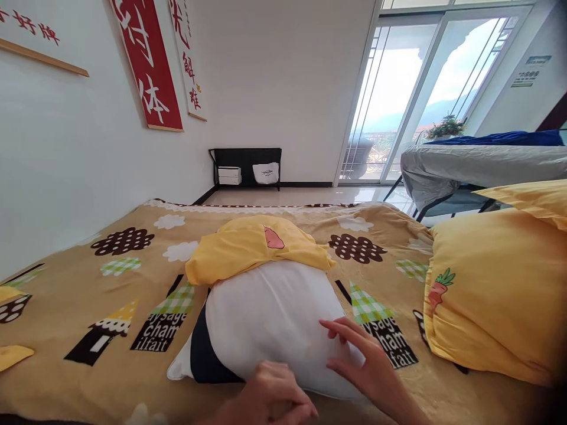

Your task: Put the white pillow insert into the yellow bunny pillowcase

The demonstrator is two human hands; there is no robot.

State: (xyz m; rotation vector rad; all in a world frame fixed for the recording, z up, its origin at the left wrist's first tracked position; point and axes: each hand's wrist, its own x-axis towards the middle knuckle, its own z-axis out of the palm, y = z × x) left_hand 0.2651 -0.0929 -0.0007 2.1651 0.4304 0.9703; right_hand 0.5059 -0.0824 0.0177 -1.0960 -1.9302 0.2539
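A white pillow [270, 319] lies in the middle of a bed, its far end partly covered by a yellow pillowcase [252, 248]. A dark cloth edge shows at the pillow's near left corner. My right hand [367, 366] rests on the pillow's near right side with its fingers stretched out and apart. My left hand [270, 398] sits at the pillow's near edge, knuckles up and fingers curled under; what they grip is hidden.
The bed has a tan blanket [88, 295] printed with clouds and houses. A yellow carrot-print pillow [496, 295] lies at the right. A white wall with red banners runs along the left. A grey covered table [478, 165], a black rack [245, 165] and glass doors stand beyond.
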